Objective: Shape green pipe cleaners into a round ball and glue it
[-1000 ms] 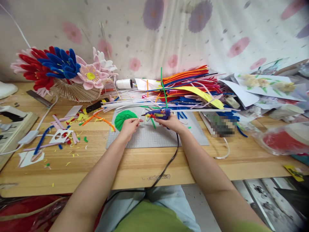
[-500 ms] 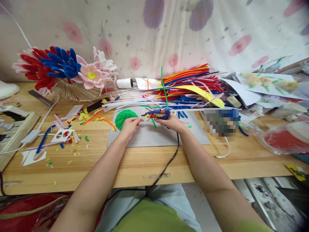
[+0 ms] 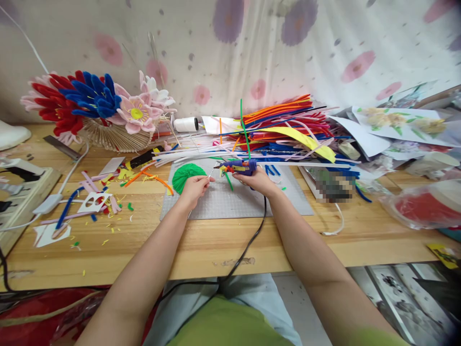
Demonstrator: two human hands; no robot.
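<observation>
My right hand (image 3: 256, 180) is wrapped round a blue glue gun (image 3: 242, 167), whose nozzle points left. Between the fingertips of my left hand (image 3: 196, 188) is pinched a thin wire (image 3: 211, 172); its upper end meets the nozzle area, and a pale lower end shows below the hand. Right behind my left hand is a round, pleated green fuzzy piece (image 3: 186, 176), partly covered by the fingers. I cannot tell whether the wire joins it. Both hands are over a grey cutting mat (image 3: 230, 206). A small red and yellow bit shows by the nozzle, too small to name.
Pipe cleaners (image 3: 281, 108) in many colours are heaped behind the mat. A fan-shaped holder with fuzzy flowers (image 3: 95, 96) stands at the back left. Scraps (image 3: 94, 202) litter the left side. The black cord (image 3: 248, 247) hangs over the table's front edge. A power strip (image 3: 30, 202) lies far left.
The glue gun has shifted very slightly right, and my right hand with it. My left hand keeps its pinch on the wire almost in place.
</observation>
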